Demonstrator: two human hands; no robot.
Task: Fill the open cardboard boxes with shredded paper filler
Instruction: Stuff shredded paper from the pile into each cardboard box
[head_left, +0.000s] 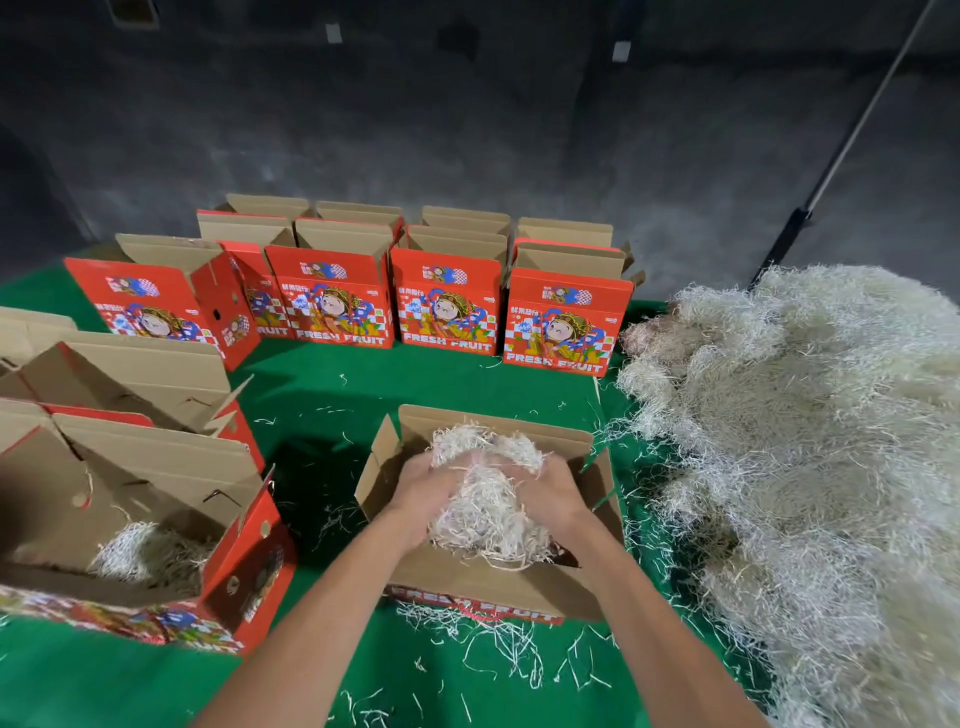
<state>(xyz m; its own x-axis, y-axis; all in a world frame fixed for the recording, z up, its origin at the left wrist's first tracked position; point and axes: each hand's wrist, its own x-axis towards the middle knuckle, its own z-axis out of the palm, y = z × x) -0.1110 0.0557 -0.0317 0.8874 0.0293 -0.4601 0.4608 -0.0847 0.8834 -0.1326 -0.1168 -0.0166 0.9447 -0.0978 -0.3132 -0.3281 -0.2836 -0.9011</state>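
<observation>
An open red cardboard box (395, 457) printed "FRESH FRUIT" stands on the green table right in front of me. A wad of pale shredded paper (485, 499) sits in its opening, held between both hands. My left hand (423, 493) grips the wad from the left and my right hand (550, 493) grips it from the right. A big heap of the same shredded paper (805, 441) covers the table's right side.
An open box (156, 467) at the near left holds a little paper. Another open box (130, 374) stands behind it. Several open red boxes (447, 296) line the back. Loose strands (493, 644) litter the green cloth (332, 384). A pole (852, 145) leans at the far right.
</observation>
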